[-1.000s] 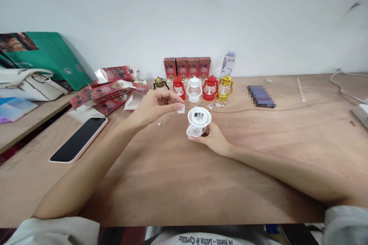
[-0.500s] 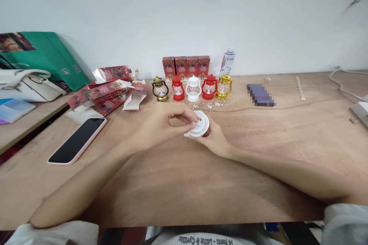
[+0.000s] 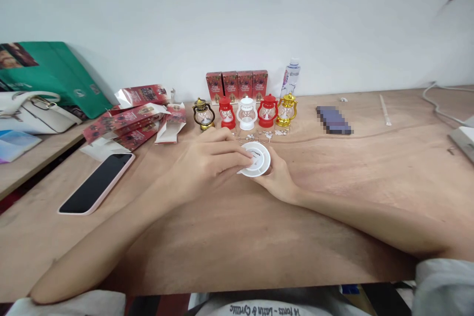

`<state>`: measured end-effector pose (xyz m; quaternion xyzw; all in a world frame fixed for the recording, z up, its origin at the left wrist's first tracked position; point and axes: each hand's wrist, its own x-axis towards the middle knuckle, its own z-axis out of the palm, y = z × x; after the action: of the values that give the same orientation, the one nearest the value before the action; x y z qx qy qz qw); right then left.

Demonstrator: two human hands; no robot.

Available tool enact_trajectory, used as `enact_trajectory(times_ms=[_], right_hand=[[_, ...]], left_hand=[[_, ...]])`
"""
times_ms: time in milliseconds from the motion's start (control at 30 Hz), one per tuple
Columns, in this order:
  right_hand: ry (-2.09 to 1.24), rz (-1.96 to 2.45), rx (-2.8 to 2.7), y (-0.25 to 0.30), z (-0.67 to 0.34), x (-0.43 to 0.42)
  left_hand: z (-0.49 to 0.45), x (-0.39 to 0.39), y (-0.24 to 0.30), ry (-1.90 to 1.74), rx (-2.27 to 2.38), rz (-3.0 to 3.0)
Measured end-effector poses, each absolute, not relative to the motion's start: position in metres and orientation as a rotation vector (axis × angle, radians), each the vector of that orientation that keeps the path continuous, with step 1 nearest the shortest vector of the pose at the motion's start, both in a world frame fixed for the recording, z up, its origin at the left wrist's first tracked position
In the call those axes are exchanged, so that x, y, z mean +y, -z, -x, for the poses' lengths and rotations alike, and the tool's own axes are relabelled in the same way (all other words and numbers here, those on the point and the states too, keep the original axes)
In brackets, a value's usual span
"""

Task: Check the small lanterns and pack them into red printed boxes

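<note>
A small white lantern (image 3: 265,164) is turned so that its round underside faces me. My right hand (image 3: 279,177) wraps round it from the right, and most of its body is hidden behind the base. From the left, my left hand (image 3: 211,158) reaches over with its fingertips drawn together at the middle of the base. Dark marks show beside those fingertips, too small to name. Whatever the fingertips pinch, if anything, is hidden. Behind the hands stand a bronze lantern (image 3: 204,115), two red lanterns (image 3: 267,111), a white standing lantern (image 3: 247,114) and a gold lantern (image 3: 286,110).
Small metal and white bits (image 3: 259,135) lie before the lantern row. Red boxes (image 3: 237,87) and a bottle (image 3: 291,77) stand by the wall. Opened cartons (image 3: 129,121) and a phone (image 3: 97,183) lie left. A blurred dark object (image 3: 333,120) and a pale stick (image 3: 385,110) lie right.
My left fingers have closed from a wide arch to lie flatter over the base's middle. The base faces me slightly more squarely, while my right hand keeps its hold.
</note>
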<state>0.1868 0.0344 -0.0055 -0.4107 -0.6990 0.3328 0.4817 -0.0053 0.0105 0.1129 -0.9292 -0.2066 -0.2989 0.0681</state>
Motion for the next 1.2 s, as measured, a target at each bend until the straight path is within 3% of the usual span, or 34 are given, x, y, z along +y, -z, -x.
enact_trajectory(times_ms=[267,1200], right_hand=[[-0.807,1.025,-1.701,0.0075,-0.1867,0.0341],[-0.812,1.031,-1.698,0.0093,-0.1876,0.0343]], left_hand=[[0.0056,0.0178,-0.1037,0.923,-0.442,2.49],[0.0013,0.0097,-0.1053,0.817,-0.433,2.418]])
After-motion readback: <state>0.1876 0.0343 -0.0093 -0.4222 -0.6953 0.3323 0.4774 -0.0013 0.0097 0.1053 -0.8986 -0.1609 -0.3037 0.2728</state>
